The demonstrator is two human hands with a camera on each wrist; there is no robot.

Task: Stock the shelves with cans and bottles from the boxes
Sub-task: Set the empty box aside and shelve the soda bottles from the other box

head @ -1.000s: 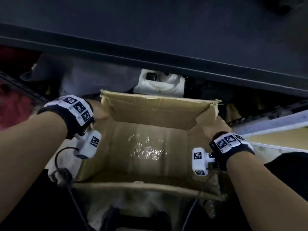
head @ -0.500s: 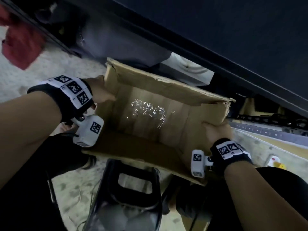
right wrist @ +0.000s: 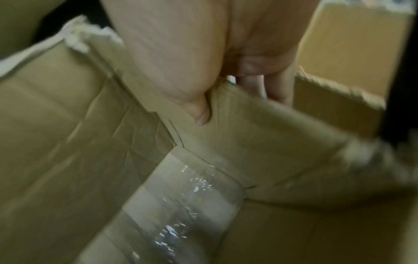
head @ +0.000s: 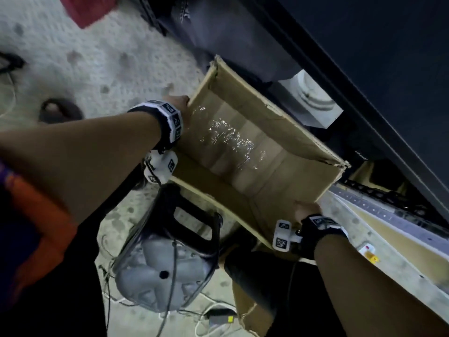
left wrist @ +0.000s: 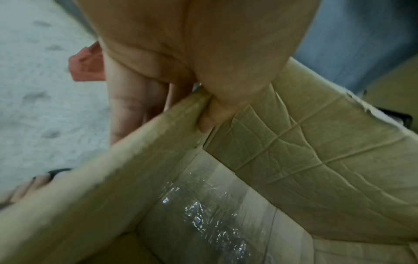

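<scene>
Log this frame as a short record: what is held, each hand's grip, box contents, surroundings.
held: cardboard box, open top, carried off the floor
left hand: grips one box corner, thumb inside the wall, fingers outside
right hand: grips the opposite corner, thumb inside
contents: no cans or bottles visible; clear tape along the bottom seam
below: speckled floor, dark stool, cables
beside: dark shelf unit
</scene>
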